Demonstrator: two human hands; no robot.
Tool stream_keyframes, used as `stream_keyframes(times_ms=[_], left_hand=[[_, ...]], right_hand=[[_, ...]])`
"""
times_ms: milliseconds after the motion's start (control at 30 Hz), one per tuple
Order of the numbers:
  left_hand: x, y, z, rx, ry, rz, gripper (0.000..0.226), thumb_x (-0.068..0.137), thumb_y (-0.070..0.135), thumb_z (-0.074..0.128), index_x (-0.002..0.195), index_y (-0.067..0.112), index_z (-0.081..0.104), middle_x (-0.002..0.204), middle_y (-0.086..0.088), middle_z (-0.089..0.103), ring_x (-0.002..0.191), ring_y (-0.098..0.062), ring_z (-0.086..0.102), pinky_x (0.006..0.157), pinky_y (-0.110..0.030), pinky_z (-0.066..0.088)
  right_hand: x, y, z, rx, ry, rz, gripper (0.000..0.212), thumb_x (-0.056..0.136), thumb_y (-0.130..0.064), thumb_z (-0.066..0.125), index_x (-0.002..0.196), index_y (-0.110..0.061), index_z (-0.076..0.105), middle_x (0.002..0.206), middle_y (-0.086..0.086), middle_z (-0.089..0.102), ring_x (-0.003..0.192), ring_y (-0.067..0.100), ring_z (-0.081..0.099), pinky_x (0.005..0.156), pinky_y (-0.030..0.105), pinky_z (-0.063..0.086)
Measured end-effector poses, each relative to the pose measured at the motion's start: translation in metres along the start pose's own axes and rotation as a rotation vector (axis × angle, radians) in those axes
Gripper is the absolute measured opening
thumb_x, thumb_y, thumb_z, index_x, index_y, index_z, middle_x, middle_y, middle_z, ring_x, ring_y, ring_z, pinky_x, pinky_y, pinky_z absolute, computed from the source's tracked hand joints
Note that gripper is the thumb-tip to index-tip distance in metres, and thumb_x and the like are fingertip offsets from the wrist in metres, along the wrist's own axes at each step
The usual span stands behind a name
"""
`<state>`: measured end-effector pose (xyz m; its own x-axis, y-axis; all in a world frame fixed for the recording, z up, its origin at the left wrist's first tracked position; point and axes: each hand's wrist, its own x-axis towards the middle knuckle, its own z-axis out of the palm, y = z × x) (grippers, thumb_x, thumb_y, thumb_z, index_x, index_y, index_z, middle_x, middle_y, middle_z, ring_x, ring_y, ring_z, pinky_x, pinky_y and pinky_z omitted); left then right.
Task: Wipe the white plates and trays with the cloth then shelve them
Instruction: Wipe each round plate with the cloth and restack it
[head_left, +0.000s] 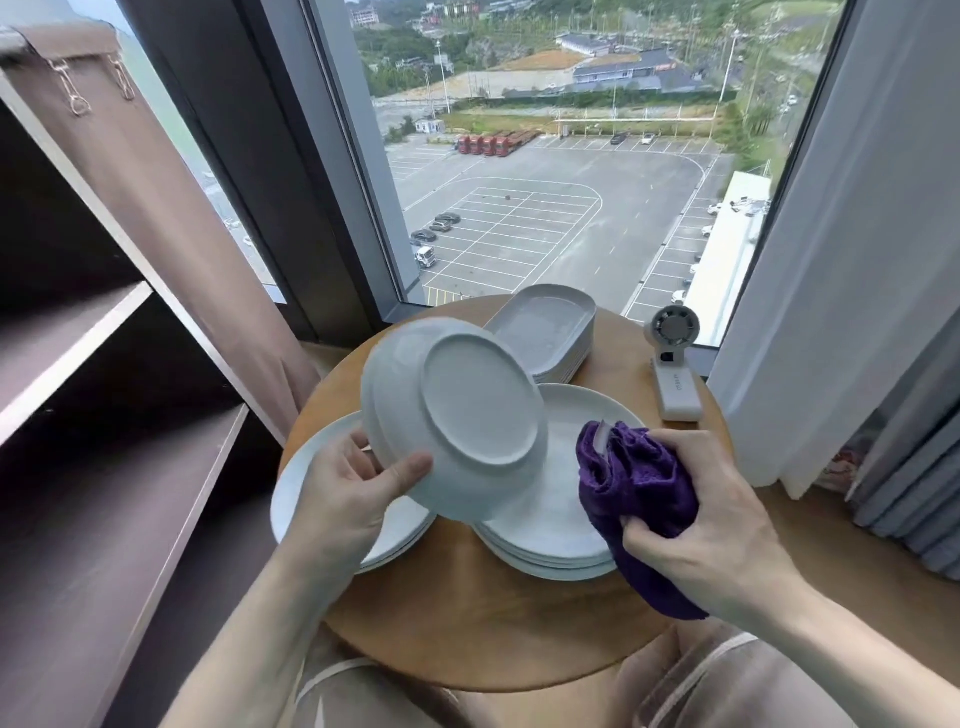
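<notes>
Our left grip (358, 499) pinches a round white ceramic plate (467, 410) by its rim, tilted underside-up above the round wooden bench (467, 623). Our right grip (711, 530) clutches a bunched purple cloth (639, 483) beside it, over a stack of white plates (550, 535).

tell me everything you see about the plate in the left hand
The plate is white, round and shallow, glossy like glazed ceramic. It is tilted with its underside toward the camera, showing a raised foot ring. The left hand grips its lower rim, thumb on the underside. It is lifted over stacked plates on the round wooden table. The purple cloth in the right hand is beside it, seemingly not touching.
</notes>
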<state>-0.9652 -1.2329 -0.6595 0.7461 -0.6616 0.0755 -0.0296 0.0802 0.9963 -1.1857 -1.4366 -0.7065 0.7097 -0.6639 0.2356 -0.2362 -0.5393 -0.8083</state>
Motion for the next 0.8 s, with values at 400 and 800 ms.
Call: stream_keyframes(times_ms=[400,800], left_hand=[[-0.01,0.03,-0.015,0.698,0.163,0.33,0.024,0.082,0.02,0.068,0.105,0.028,0.064,0.087,0.004,0.074,0.082,-0.023,0.071,0.072,-0.043,0.059],[-0.009,-0.014,-0.029,1.467,0.251,0.267,0.025,0.073,-0.002,0.08,0.084,0.01,0.061,0.051,-0.011,0.056,0.045,-0.041,0.053,0.047,-0.03,0.031]], right_hand=[[-0.001,0.004,0.005,-0.009,-0.001,0.007,0.065,0.059,-0.051,0.066,0.122,-0.053,0.05,0.121,-0.026,0.055,0.108,-0.002,0.058,0.084,0.024,0.046],[-0.002,0.003,0.002,-0.01,-0.003,-0.021,0.064,0.066,-0.036,0.079,0.121,-0.052,0.05,0.116,-0.026,0.055,0.108,0.001,0.058,0.087,0.025,0.046]])
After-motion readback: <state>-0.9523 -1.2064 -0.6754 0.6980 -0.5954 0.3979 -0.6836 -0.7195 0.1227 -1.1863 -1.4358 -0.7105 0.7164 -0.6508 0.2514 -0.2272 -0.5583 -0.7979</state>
